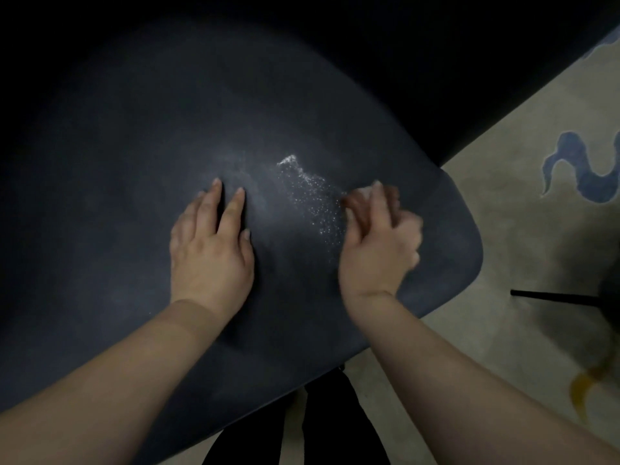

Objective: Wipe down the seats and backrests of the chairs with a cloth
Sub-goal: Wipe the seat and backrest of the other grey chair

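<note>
A dark grey chair seat [141,169] fills most of the view. White specks and a smear of dust [312,196] lie on it between my hands. My left hand [211,243] rests flat on the seat with straight, spread fingers, just left of the dust. My right hand [379,236] is at the dust's right edge, near the seat's right rim. Its fingers are curled and blurred by motion. A small pale patch shows at its fingertips; I cannot tell whether that is a cloth. No cloth is plainly visible.
A beige carpet [523,203] with a blue swirl [583,166] and a yellow mark [583,384] lies to the right. A thin black rod [553,297] sticks out low on the right. Dark trouser legs [335,424] stand below the seat's front edge.
</note>
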`<state>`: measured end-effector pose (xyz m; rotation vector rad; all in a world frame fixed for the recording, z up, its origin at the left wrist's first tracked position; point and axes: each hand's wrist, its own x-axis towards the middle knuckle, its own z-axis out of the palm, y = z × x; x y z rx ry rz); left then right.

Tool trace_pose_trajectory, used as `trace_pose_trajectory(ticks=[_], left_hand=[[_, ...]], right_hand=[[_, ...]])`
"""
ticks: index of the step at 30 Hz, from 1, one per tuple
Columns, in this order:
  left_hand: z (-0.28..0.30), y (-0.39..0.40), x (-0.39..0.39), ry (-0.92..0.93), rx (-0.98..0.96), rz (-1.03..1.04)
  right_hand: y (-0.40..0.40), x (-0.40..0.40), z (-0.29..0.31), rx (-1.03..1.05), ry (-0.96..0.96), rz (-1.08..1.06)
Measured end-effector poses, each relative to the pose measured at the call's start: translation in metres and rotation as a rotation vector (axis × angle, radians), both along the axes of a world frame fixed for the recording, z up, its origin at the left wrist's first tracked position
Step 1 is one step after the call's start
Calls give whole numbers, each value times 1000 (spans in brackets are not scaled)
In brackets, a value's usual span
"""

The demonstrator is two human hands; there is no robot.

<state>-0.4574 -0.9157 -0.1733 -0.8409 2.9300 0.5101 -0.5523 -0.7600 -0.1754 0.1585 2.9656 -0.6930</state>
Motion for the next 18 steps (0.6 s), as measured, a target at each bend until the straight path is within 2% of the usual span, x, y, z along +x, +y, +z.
trace_pose_trajectory(ticks=[2, 4, 10, 15, 18], left_hand=[[-1, 0, 0, 3, 4, 16], [0, -1, 1, 2, -2, 35], [2, -10, 8, -14, 0, 61], [7, -10, 10, -45, 38, 124], [9, -13, 20, -64, 36, 160]], right_hand=[[-20, 0, 0, 5, 23, 186], [-26, -5, -1, 11, 28, 276], [-44, -63, -6, -22, 18, 270], [-27, -27, 3, 72, 73, 745], [2, -23, 2, 79, 53, 721]])
